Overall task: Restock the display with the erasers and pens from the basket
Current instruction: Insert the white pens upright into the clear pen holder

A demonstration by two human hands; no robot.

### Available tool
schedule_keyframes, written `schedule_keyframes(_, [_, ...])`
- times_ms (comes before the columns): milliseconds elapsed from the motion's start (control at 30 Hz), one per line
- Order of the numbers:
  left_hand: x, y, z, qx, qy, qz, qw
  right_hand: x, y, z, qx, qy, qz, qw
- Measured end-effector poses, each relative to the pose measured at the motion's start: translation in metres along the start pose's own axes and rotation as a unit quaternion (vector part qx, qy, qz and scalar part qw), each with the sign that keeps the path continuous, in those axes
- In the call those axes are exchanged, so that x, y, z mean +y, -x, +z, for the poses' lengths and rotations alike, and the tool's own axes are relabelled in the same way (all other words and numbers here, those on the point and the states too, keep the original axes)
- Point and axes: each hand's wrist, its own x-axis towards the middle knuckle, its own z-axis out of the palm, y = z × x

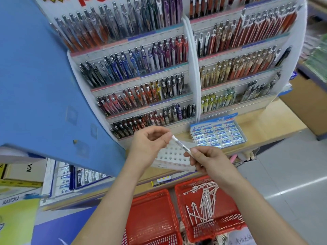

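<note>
Both hands hold one white pen (179,143) above a white rack with round holes (169,155) on the wooden counter. My left hand (150,144) pinches the pen's upper end, and my right hand (203,159) grips its lower end. Below, a red basket (228,225) on the right holds several white pens (205,202). A second red basket (152,218) to its left looks empty. An open box of Pilot erasers (218,134) sits on the counter under the tiered pen display (192,71), which is filled with coloured pens.
A large blue panel (40,85) juts out at the left, close to my left arm. Boxes of Pilot stock (77,177) sit on a lower shelf beneath it. A grey tiled floor (290,170) opens to the right, beside a cardboard box (311,103).
</note>
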Motion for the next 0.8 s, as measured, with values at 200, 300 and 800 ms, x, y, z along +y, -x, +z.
schedule_keyframes(200, [0.005, -0.004, -0.009, 0.028, 0.000, -0.009, 1.000, -0.001, -0.006, 0.001, 0.024, 0.009, 0.001, 1.000])
schedule_keyframes(300, [0.003, -0.015, -0.022, 0.129, -0.070, 0.025, 0.989, 0.010, -0.015, -0.009, 0.090, 0.056, -0.005, 0.994])
schedule_keyframes(800, [-0.032, -0.031, -0.007, 0.112, -0.296, 0.106, 0.943, 0.063, -0.038, -0.008, 0.150, 0.230, 0.027, 0.961])
